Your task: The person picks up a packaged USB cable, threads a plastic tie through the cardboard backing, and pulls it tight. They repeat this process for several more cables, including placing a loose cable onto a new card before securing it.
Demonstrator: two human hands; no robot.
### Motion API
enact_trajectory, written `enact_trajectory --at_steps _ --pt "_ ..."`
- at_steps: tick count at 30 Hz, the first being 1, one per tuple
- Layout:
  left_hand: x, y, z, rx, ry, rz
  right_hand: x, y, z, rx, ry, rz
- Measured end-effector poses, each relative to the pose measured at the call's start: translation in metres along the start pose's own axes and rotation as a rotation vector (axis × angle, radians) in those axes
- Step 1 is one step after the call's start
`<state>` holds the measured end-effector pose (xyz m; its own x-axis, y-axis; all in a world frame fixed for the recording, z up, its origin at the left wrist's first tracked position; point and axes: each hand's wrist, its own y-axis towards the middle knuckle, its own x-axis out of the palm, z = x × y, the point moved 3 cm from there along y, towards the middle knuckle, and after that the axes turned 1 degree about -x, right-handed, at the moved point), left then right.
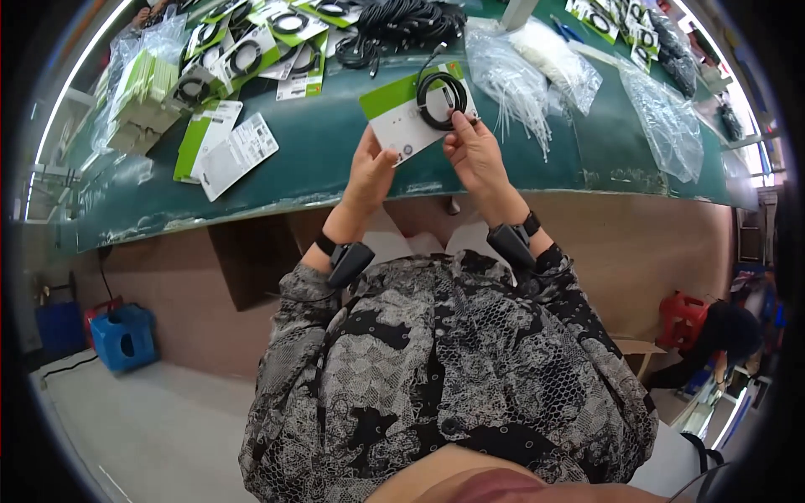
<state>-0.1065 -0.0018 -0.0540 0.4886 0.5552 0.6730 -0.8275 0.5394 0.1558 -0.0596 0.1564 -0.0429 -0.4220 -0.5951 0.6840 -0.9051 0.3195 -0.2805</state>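
Note:
My left hand [371, 170] is closed on the lower left edge of a green and white backing card [394, 123], its thumb over the front. My right hand [476, 151] pinches a coiled black cable [422, 103] against the right part of that card. One plug of the cable sticks up past the card's top edge. Card and cable are held tilted above the front of the green table [314, 159]. Whether a tie fastens the coil to the card, I cannot tell.
Left on the table are stacked cards [147, 101], loose cards [239, 155] and several carded cables [243, 59]. A heap of black cables [402, 29] lies behind my hands. White cable ties [511, 80] spill from a plastic bag, with another clear bag [662, 126] farther right.

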Motion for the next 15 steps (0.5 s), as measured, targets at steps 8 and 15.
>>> enact_trajectory --at_steps 8,15 --pt "-0.006 -0.028 -0.051 0.158 0.492 0.128 -0.005 -0.029 0.028 -0.005 -0.106 -0.030" --pt "0.021 -0.018 -0.027 0.009 0.114 0.411 -0.008 -0.047 0.004 0.029 -0.521 -0.094"
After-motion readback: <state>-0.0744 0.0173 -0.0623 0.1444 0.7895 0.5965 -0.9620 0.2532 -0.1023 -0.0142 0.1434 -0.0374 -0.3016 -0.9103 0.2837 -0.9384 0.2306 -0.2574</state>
